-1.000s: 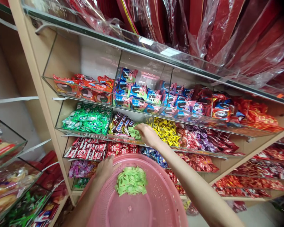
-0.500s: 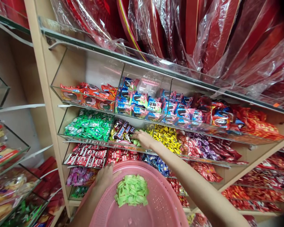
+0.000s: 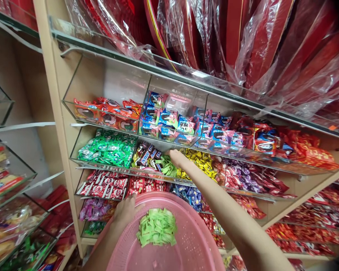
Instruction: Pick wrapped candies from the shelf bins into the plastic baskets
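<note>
My left hand point(image 3: 126, 210) is closed on the left rim of a pink plastic basket point(image 3: 197, 241). A heap of light green wrapped sweets point(image 3: 157, 227) lies in the basket. My right hand point(image 3: 177, 158) reaches into a glass-fronted shelf bin, over its back part. Just below and left of it lie more light green packets point(image 3: 166, 165); Snickers bars point(image 3: 147, 156) are to their left and yellow-wrapped sweets point(image 3: 200, 163) to their right. The right fingers are bent and mostly hidden, so whether they hold anything does not show.
Glass dividers and a front lip point(image 3: 158, 176) edge the bins. Above runs a glass shelf point(image 3: 158, 71) carrying red plastic-wrapped items. Green-wrapped sweets point(image 3: 109, 148) fill the bin at left. A wooden upright point(image 3: 55, 113) stands further left.
My right hand has moved right and slightly up, away from the Snickers bars, uncovering the light green packets in the bin. My left hand and the basket have stayed in place.
</note>
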A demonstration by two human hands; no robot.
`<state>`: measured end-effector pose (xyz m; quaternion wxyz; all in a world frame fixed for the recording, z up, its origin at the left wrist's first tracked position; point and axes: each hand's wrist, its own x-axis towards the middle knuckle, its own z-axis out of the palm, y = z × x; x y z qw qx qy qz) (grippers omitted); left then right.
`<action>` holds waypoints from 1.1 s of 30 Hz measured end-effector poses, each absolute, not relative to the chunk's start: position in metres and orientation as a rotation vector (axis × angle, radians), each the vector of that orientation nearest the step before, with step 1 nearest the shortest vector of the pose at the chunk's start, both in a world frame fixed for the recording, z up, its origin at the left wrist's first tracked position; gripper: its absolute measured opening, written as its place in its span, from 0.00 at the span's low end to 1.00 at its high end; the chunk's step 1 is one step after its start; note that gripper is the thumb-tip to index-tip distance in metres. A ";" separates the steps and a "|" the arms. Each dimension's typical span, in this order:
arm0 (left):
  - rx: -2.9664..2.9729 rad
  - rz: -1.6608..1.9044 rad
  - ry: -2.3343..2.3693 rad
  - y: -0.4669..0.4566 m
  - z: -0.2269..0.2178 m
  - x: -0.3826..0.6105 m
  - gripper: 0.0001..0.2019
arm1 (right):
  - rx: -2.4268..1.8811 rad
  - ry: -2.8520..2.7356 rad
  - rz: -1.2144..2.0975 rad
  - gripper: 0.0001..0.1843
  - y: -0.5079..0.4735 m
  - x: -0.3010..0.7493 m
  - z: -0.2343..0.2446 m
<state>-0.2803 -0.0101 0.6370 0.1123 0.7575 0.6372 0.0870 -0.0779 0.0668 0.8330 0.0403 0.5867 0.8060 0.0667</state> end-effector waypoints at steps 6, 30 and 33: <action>2.226 0.252 1.880 -0.008 0.634 -0.281 0.30 | 1.834 2.195 0.146 0.27 0.088 -0.096 0.830; 2.232 0.226 1.874 -0.009 0.637 -0.280 0.30 | 1.473 2.640 -0.204 0.28 0.040 -0.075 0.833; 2.246 0.249 1.868 -0.009 0.636 -0.280 0.29 | 1.476 2.726 -0.310 0.24 0.048 -0.070 0.828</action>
